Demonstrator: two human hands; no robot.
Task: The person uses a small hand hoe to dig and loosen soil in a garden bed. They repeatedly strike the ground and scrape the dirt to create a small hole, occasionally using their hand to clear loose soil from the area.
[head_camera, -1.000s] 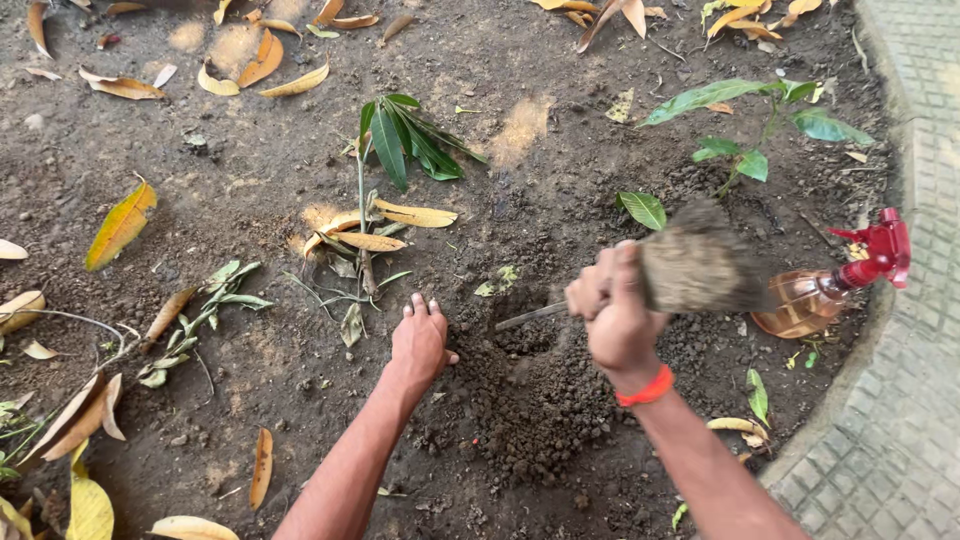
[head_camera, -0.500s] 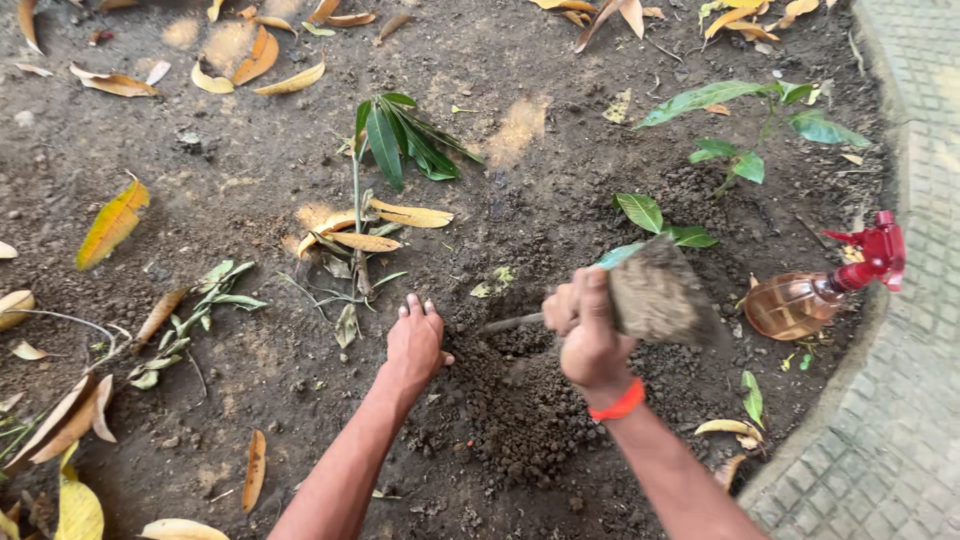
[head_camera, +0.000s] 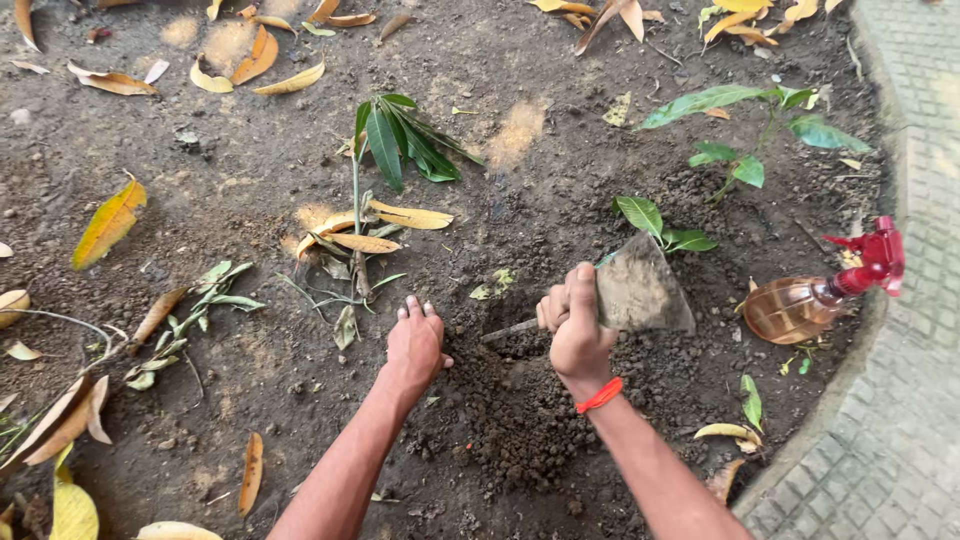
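Soil-caked trowel, its broad wedge-shaped blade grey and matte with dried earth, sits in the right hand; the fingers are wrapped tight around the thin handle, whose bare end pokes out toward the left hand. An orange band circles that wrist. Just below the trowel lies a mound of loose soil, dark, crumbly and clumped, rougher than the packed ground around it. The left hand rests flat on the earth at the mound's edge, fingers together and pressed down, holding nothing.

Right beside the trowel's blade stands a small seedling with smooth, glossy oval leaves. Farther from the trowel, on the side away from the left hand, a spray bottle lies tipped on the dirt (amber, see-through body, red plastic trigger head), close to the paved edging of small grey blocks. Beyond the left hand from the trowel, a slim sapling rises with long, dark, pointed leaves, and dry leaves, yellow and curled, lie around its stem.
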